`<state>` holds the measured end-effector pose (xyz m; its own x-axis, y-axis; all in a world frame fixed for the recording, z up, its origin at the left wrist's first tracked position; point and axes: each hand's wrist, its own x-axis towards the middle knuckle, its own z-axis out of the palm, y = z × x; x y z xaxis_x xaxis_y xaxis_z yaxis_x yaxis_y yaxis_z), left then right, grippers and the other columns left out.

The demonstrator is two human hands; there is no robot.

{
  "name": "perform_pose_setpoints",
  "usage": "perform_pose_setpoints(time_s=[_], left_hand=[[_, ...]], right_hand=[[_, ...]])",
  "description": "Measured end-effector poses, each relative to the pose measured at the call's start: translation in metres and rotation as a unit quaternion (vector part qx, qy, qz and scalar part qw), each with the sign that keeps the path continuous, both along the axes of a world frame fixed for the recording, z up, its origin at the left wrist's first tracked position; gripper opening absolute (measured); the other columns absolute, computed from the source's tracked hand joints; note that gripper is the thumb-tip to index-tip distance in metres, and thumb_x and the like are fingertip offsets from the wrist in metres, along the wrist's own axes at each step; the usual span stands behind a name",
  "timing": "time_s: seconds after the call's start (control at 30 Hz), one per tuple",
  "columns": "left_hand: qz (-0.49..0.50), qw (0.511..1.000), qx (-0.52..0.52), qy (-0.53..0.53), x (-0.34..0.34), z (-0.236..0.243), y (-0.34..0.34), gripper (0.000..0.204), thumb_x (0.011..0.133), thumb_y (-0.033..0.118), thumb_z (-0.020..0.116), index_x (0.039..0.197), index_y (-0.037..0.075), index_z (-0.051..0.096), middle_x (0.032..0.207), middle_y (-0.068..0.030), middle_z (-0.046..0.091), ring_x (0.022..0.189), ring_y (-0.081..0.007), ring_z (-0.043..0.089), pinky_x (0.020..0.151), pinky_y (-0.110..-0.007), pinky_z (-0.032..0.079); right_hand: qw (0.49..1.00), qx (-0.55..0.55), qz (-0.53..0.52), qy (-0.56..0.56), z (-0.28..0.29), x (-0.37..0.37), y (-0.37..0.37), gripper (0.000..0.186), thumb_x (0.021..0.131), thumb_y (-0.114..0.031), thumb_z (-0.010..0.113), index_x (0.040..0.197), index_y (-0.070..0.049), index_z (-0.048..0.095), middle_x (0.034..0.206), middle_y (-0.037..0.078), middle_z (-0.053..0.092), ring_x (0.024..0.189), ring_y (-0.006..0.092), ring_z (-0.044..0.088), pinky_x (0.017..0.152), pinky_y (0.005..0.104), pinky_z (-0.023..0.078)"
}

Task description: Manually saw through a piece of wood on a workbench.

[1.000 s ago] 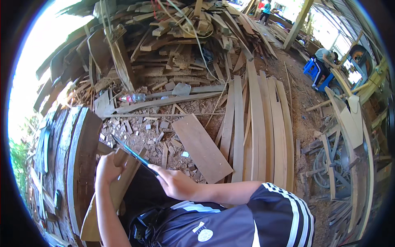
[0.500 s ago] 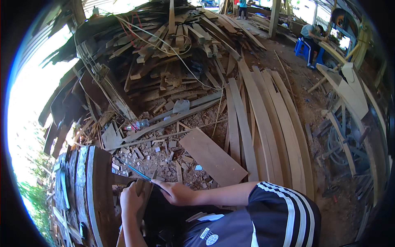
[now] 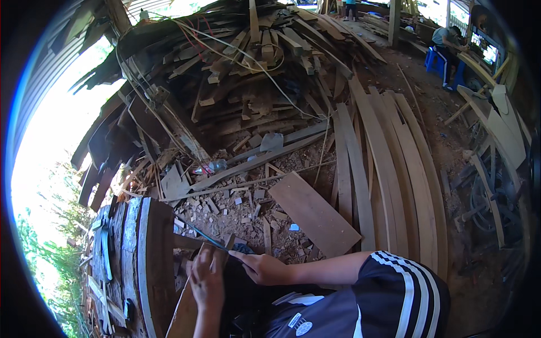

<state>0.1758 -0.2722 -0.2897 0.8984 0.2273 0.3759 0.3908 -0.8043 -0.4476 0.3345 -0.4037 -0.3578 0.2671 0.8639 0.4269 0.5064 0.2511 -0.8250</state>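
Observation:
My left hand (image 3: 207, 281) is closed over the upper end of a brown wooden piece (image 3: 183, 318), which stands on a slant against my lap. My right hand (image 3: 266, 269) is beside it, index finger pointing along a long, thin blue-grey tool (image 3: 197, 230). That tool crosses the top of the wood and runs out to the far left; its kind is not clear. The right hand's other fingers are curled around its near end, which they hide. Just left of my hands stands a thick wooden block bench (image 3: 159, 253).
A flat brown board (image 3: 315, 215) lies on the chip-strewn ground ahead. Long planks (image 3: 389, 169) stretch away on the right, and a large heap of lumber (image 3: 236, 107) rises behind. Another person (image 3: 445, 48) sits on a blue stool (image 3: 433, 61) at the far right.
The whole view has shifted, so everything sits further right. My left hand has come higher over the wood, fingers now across its top. The right hand remains at the tool's near end.

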Motion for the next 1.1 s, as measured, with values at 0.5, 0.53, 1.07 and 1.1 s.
perform_pose_setpoints(time_s=[0.5, 0.53, 1.07, 1.1], left_hand=[[0.058, 0.977, -0.201, 0.042, 0.001, -0.019, -0.025, 0.061, 0.085, 0.023, 0.069, 0.140, 0.002, 0.052, 0.162, -0.0178, 0.027, 0.151, -0.0383, 0.023, 0.122, -0.052, 0.024], [0.072, 0.979, -0.185, 0.043, 0.005, -0.012, -0.026, 0.061, 0.085, 0.024, 0.068, 0.140, 0.002, 0.053, 0.162, -0.0167, 0.027, 0.151, -0.0380, 0.022, 0.123, -0.053, 0.020], [0.107, 0.976, 0.062, 0.182, -0.021, -0.049, -0.018, 0.062, 0.092, 0.031, 0.055, 0.149, 0.006, 0.048, 0.165, -0.0075, 0.028, 0.155, -0.0286, 0.017, 0.123, -0.059, 0.011], [0.108, 0.976, 0.063, 0.178, -0.025, -0.048, -0.017, 0.062, 0.092, 0.031, 0.055, 0.149, 0.006, 0.048, 0.165, -0.0075, 0.028, 0.155, -0.0286, 0.017, 0.123, -0.059, 0.011]], right_hand=[[0.998, 0.042, 0.025, -0.024, -0.013, -0.009, -0.007, 0.062, 0.094, -0.005, 0.058, 0.152, -0.004, 0.036, 0.100, 0.027, 0.068, 0.085, 0.0439, 0.069, 0.071, 0.0484, 0.056], [0.998, 0.044, 0.026, -0.026, -0.014, -0.010, -0.008, 0.062, 0.094, -0.005, 0.058, 0.152, -0.004, 0.036, 0.100, 0.027, 0.068, 0.085, 0.0439, 0.069, 0.071, 0.0484, 0.056], [0.999, 0.033, 0.019, -0.021, -0.015, -0.009, -0.008, 0.068, 0.091, -0.003, 0.060, 0.154, -0.005, 0.033, 0.101, 0.027, 0.068, 0.085, 0.0418, 0.069, 0.070, 0.0468, 0.056], [0.998, 0.051, 0.027, -0.019, -0.018, -0.011, -0.008, 0.068, 0.091, -0.003, 0.060, 0.154, -0.005, 0.033, 0.101, 0.027, 0.068, 0.085, 0.0418, 0.070, 0.070, 0.0468, 0.056]])
